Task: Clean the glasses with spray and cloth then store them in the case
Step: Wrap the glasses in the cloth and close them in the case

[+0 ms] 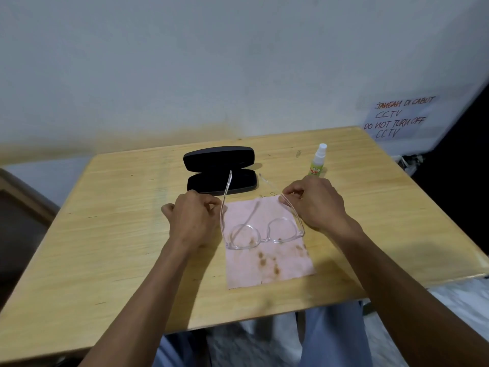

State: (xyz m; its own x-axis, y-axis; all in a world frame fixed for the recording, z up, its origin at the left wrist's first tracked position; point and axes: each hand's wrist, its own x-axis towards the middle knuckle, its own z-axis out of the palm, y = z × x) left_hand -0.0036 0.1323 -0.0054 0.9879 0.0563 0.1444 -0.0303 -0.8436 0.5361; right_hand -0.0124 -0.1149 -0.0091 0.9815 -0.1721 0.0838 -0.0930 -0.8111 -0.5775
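The glasses, a clear-framed pair, sat at the centre of the frame over the upper half of a pink cloth spread flat on the wooden bench. Their arms were unfolded and pointed away toward the wall. The left hand had its fingers curled in at the left arm of the frame and appeared to pinch it. The right hand pinched the right arm between thumb and fingertips.

Judging from this, the task looked barely begun or in mid-course. Brown smudges showed on the lenses, though some may have been the stains on the cloth seen through them. The spray bottle stood capped and untouched at the upper right of the bench, well apart from both hands. The black case lay open just beyond the cloth, with nothing in it. Spraying, wiping, folding the arms and storing all seemed still to do.

The left fingertips were hidden behind the back of the hand, so their exact hold could not be confirmed. The far tip of the right arm of the frame was faint against the bench. The bottle's label was too small to read.
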